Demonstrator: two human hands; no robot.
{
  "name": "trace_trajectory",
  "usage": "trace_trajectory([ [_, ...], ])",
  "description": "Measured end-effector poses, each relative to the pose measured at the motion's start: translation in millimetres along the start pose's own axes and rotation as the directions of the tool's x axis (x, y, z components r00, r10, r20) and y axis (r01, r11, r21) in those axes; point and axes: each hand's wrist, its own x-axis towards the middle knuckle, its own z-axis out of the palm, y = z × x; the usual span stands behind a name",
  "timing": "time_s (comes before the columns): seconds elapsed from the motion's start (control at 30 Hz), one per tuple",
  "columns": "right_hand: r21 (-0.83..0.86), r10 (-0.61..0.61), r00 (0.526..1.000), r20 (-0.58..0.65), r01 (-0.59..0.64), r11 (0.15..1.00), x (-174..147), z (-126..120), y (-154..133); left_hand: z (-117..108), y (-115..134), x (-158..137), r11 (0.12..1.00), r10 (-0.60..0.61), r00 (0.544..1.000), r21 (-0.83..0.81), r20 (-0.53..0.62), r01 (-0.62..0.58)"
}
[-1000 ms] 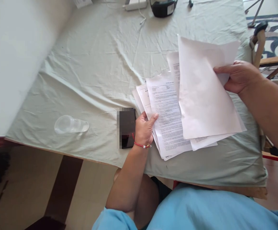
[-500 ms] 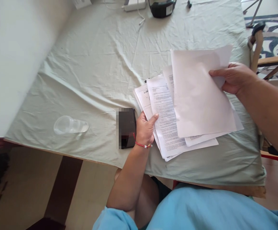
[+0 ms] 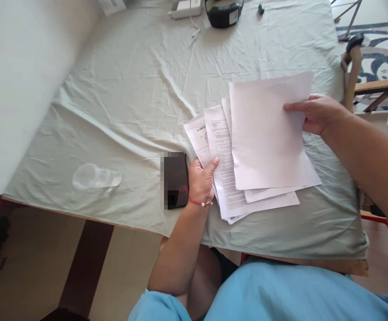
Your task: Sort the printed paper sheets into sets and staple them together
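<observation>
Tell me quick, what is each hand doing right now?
Left hand: closed on the edge of the printed papers.
Right hand: closed, pinching the blank sheet.

2 hands show: the left hand (image 3: 201, 178) and the right hand (image 3: 314, 114). At least 4 paper sheets (image 3: 267, 133) overlap; the exact count cannot be told. There is 1 phone (image 3: 176, 179), 1 clear cup (image 3: 95, 177), 1 black device (image 3: 223, 12) and 1 white charger (image 3: 185, 6).

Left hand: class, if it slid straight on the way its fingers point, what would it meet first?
The left hand points up and right across the fanned printed white paper sheets it already touches; next it would likely meet the blank white sheet, though depth is unclear.
</observation>
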Motion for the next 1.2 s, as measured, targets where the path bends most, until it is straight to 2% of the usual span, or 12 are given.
trace_trajectory([
  [0.13,-0.035,0.005,1.0,0.014,-0.005,0.999,-4.4,4.2,2.0,1.2,-0.1,-0.3,1.0,0.019,1.0,-0.007,-0.013,-0.019],
  [0.37,-0.072,0.026,0.963,0.27,-0.007,0.997,-7.5,-1.1,2.4,1.3,-2.9,2.0,1.0,0.021,1.0,0.003,-0.013,-0.021],
  [0.53,-0.118,0.05,0.958,0.284,-0.017,0.993,-7.4,-0.9,4.6,0.7,-3.6,2.7,1.0,0.012,1.0,0.01,-0.007,-0.011],
  [0.7,-0.109,-0.042,0.962,0.27,0.074,0.991,-1.5,-2.9,7.7,3.0,-2.3,2.1,1.0,0.017,1.0,-0.011,0.02,-0.017],
  [0.9,-0.132,-0.154,0.979,0.133,0.172,0.976,5.3,-15.7,1.6,1.5,-4.5,4.4,0.999,0.039,0.999,-0.025,0.003,-0.039],
  [1.0,-0.052,-0.227,0.958,0.176,0.239,0.97,6.5,-20.3,-1.2,-2.7,-7.4,5.9,0.998,0.054,0.998,-0.038,0.04,-0.053],
  [1.2,0.083,-0.38,0.878,0.291,0.372,0.924,0.4,-20.5,-8.1,-9.7,-7.5,5.0,0.999,0.043,0.989,0.021,0.143,-0.047],
])
